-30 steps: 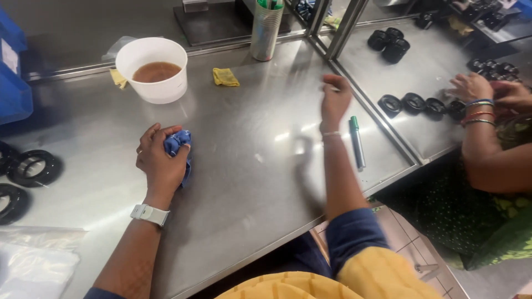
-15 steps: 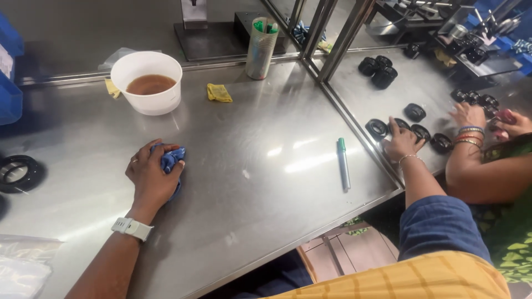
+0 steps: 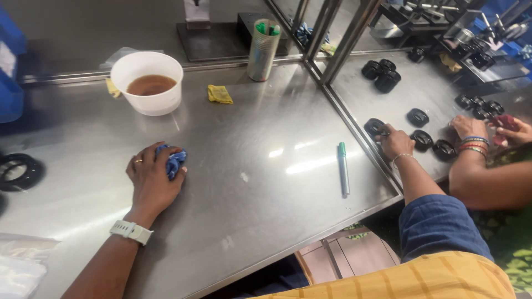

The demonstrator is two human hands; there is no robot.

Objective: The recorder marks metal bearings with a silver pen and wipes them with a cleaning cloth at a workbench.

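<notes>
Meanwhile left hand (image 3: pixel 151 180) clutches a blue cloth (image 3: pixel 175 160) mid-table; right hand (image 3: pixel 394 141) grips a black ring (image 3: pixel 375 127) past the edge.

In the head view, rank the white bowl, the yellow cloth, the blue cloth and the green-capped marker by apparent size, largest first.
1. White bowl
2. Green-capped marker, longest but thin
3. Blue cloth and yellow cloth: look alike; the left hand hides part of the blue one, so unranked.

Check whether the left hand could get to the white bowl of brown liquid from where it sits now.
Probably yes. The left hand rests on a blue cloth, and only bare steel table lies between it and the white bowl. It would have to release or carry the cloth.
</notes>
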